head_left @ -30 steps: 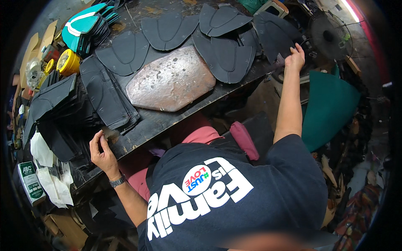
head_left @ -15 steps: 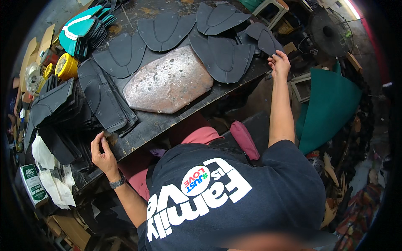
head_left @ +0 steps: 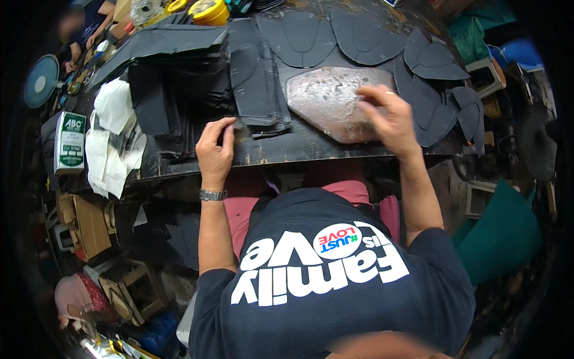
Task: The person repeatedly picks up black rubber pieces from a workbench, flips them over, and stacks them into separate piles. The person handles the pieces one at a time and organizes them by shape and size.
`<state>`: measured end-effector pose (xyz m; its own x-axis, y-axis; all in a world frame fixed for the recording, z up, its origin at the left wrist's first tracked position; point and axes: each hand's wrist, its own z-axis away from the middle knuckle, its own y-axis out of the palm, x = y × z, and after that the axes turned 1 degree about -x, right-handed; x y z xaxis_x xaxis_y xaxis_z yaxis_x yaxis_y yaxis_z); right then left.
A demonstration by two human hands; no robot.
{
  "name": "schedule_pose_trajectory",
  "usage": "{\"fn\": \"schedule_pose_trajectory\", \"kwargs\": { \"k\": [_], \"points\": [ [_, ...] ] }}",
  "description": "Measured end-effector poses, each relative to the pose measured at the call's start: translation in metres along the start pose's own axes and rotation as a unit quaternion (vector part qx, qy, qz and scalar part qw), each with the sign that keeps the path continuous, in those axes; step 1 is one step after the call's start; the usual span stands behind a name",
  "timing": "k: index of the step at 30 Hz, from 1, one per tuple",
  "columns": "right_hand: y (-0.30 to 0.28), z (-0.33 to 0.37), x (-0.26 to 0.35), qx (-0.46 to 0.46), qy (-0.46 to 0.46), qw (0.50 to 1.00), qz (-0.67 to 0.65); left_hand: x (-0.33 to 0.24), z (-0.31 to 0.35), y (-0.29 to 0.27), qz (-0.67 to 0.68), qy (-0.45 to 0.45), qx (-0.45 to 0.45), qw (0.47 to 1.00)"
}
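My left hand (head_left: 215, 146) hovers at the table's near edge, its fingers loosely bent with a small gap to the thumb. Just beyond it lie a stack of long black panels (head_left: 251, 78) with stitched curves and a larger pile of black folded pieces (head_left: 161, 99). Over the right part of a worn, pitted grey-brown slab (head_left: 323, 102) is my right hand (head_left: 388, 122), fingers bent and apart, with nothing visible in it. Black rounded pieces with curved seams (head_left: 368, 39) lie around the slab's far and right sides. A small black piece (head_left: 470, 113) sits at the table's right end.
White paper sheets (head_left: 113, 131) and a green-and-white tin (head_left: 70, 143) are at the left. A yellow tub (head_left: 209, 12) stands at the back. Green sheet material (head_left: 499, 230) hangs low at the right. Another person's arm (head_left: 101, 27) shows at far left.
My right hand has come away from the small black piece at the right end, moving left over the slab. The view has turned left; my left hand stays by the black stacks.
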<state>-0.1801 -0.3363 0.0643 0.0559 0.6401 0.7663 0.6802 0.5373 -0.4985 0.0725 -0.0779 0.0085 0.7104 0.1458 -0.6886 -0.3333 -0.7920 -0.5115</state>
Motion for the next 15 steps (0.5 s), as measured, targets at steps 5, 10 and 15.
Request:
{"fn": "schedule_pose_trajectory", "kwargs": {
  "k": [5,10,15],
  "points": [
    [0.084,-0.067,0.01,0.099,-0.04,0.994,0.008,-0.004,0.001,-0.005,0.037,0.007,0.05,0.998],
    [0.128,-0.12,0.002,0.05,-0.051,0.997,0.021,-0.005,0.002,-0.008,0.037,0.009,0.057,0.998],
    [0.143,-0.188,0.002,0.012,-0.092,0.995,-0.027,-0.001,0.0,-0.007,-0.011,0.053,0.036,0.998]
  ]
}}
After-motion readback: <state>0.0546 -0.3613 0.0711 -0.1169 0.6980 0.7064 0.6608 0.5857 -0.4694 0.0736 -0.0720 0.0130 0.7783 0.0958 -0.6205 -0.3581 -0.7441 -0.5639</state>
